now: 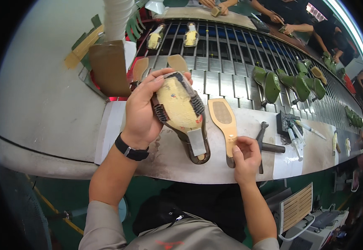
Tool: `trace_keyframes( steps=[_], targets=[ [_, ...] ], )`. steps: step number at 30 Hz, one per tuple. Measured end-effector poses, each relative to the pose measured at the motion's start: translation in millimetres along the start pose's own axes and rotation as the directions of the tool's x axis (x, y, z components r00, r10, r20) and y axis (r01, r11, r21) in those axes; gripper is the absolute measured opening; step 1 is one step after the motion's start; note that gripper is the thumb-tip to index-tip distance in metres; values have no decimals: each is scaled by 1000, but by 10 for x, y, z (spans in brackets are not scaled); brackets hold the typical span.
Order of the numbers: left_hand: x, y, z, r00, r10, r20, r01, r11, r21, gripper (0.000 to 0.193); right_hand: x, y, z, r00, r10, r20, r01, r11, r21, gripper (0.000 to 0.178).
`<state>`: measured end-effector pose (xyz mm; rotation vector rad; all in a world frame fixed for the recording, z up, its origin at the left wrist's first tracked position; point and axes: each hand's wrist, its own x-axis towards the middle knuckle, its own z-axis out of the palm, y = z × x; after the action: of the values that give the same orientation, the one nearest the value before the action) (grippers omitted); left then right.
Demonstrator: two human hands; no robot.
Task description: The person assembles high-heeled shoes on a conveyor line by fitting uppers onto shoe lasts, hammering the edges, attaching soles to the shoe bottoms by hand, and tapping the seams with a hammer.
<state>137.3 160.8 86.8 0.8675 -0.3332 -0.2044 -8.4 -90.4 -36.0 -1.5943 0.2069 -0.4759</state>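
My left hand (pixel 142 112) is wrapped round a dark shoe (pixel 179 104), tilted with its underside facing me. That underside shows a rough yellow patch, black ribbed strips along both sides and a pale grey piece toward the narrow end. Just to the right lies a tan shoe sole (pixel 222 116) with a brown textured patch on its wide part. The thumb and fingers of my right hand (pixel 247 158) close on the sole's narrow, dark-tipped end. A small gap separates the shoe from the sole.
A hammer (pixel 262 141) lies right of my right hand, beside a black box (pixel 284 124) and several syringe-like tubes. Beyond the worktop runs a slatted metal conveyor (pixel 227 85) carrying green shoes (pixel 269 85) and yellow-bottomed shoes (pixel 191 35). Other people work across it.
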Motion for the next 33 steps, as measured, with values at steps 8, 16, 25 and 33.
trace_keyframes(
  steps=[8, 16, 25, 33],
  targets=[
    [-27, 8, 71, 996, -54, 66, 59, 995, -75, 37, -531, -196, -341, 991, -129, 44, 136, 937, -321, 26],
    [-119, 9, 194, 990, -2, 142, 8, 999, -46, 36, -1567, -417, -503, 816, 523, 246, -546, 555, 627, 56],
    [-484, -80, 506, 949, -140, 284, 89, 978, 186, 38, -394, -886, 26, 984, 137, 118, -171, 917, 361, 26],
    [-527, -114, 617, 952, -121, 281, 65, 978, 199, 37, -109, -1150, 229, 983, -39, 180, -58, 862, 503, 33]
  ],
)
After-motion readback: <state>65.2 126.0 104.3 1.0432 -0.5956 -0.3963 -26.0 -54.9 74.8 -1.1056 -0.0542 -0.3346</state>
